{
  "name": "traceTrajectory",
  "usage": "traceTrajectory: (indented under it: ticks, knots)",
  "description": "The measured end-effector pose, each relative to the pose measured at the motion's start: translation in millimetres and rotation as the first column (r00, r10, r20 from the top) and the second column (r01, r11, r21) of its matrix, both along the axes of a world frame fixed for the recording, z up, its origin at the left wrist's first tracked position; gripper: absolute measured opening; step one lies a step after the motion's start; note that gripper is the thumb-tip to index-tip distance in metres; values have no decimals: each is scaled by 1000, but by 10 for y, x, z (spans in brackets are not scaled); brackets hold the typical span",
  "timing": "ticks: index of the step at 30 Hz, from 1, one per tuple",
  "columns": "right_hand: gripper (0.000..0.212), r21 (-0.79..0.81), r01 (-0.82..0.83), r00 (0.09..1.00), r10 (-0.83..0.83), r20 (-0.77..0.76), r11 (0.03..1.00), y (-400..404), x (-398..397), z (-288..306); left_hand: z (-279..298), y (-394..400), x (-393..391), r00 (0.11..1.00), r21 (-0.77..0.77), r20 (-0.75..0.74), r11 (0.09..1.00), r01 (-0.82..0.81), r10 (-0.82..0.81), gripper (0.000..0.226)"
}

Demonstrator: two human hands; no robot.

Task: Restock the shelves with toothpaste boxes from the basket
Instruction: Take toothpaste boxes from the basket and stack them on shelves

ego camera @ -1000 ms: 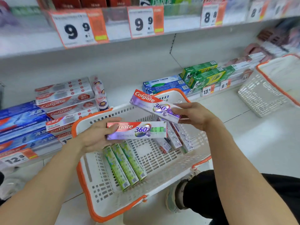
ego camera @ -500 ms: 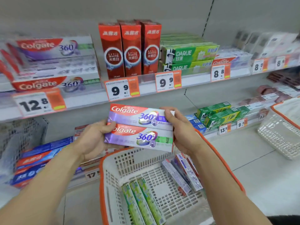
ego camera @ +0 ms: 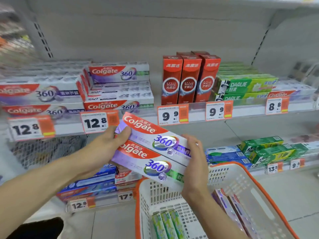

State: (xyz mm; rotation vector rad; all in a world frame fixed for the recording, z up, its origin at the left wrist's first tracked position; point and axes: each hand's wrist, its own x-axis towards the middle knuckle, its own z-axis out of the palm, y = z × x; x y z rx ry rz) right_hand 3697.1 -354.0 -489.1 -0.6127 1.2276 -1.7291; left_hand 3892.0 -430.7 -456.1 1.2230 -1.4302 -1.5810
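Note:
Two Colgate 360 toothpaste boxes are held side by side between my hands, in front of the middle shelf: the upper box [ego camera: 151,135] with a purple end and the lower box [ego camera: 151,163] with a green end. My left hand [ego camera: 103,147] grips their left ends, thumb over the upper box. My right hand [ego camera: 195,161] clasps their right ends. Below stands the white basket with an orange rim [ego camera: 255,190]; inside lie three green boxes [ego camera: 169,225] and purple-white boxes [ego camera: 229,207].
The middle shelf carries stacks of Colgate 360 boxes [ego camera: 119,87], upright red boxes [ego camera: 189,80] and green Darlie boxes [ego camera: 245,87], with price tags [ego camera: 94,122] on its front edge. Blue boxes [ego camera: 89,183] and green boxes [ego camera: 269,150] lie on the lower shelf.
Both hands lifted the two Colgate boxes out of the basket, brought them together and raised them toward the middle shelf. The view has tilted upward and the boxes now slant.

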Motion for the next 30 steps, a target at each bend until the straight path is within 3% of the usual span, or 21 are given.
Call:
traceTrajectory:
  ticks: [3,9,12,15,19,23,30]
  knots:
    - [9,-4,-32,999,32,-41,999,-7,197,126,51,-29,217,1000,-31,-14,999,-12,12,72]
    - [8,-32,-110,962,99,-256,993,-168,372,496,176,-103,462,987,-95,-139,991,-91,77,52]
    - [8,-89,-196,897,142,-418,977,-276,392,744,248,-99,558,975,-109,-194,985,-135,112,49]
    - [22,-124,-297,790,171,-588,947,-436,335,1073,262,-117,676,959,-95,-229,976,-194,169,49]
    - [30,-233,-311,829,143,-540,921,-718,248,1359,215,-139,838,967,-114,-161,969,-218,198,64]
    - [34,-266,-312,846,139,-515,912,-1125,466,1516,177,-100,916,977,-134,-116,972,-194,179,61]
    - [22,-218,-465,725,227,-650,858,-2007,1253,1641,213,-101,962,965,-125,-146,964,-237,218,63]
